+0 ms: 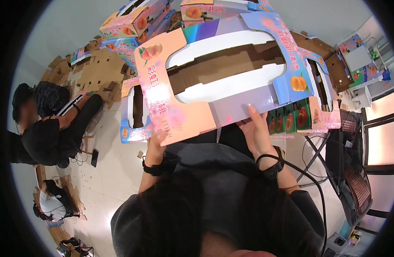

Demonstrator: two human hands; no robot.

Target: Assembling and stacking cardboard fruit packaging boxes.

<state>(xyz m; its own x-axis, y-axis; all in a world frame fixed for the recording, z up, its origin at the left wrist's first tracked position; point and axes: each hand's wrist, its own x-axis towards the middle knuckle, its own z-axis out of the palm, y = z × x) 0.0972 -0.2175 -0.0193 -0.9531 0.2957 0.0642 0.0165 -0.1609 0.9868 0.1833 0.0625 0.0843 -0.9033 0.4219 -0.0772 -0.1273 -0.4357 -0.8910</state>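
A printed cardboard fruit box (192, 113) in pink, orange, lilac and blue, with peach pictures, is held tilted in front of me. Its top has a wide opening with white inner flaps, and bare brown board shows inside. My left hand (155, 147) grips the near left corner, its fingers mostly hidden under the box. At the near edge, right of the middle, my right hand (256, 130) holds on with the thumb on top and fingers beneath. Both wrists wear black bands, and a cable runs from the right one.
Similar boxes lie beneath at the left (127, 115) and right (327, 115). Behind stand stacked boxes (124, 28) and flattened brown cardboard (96, 70). A seated person (47, 137) works at the left, another person (53, 201) lower down. A black folding chair (344, 162) stands at the right.
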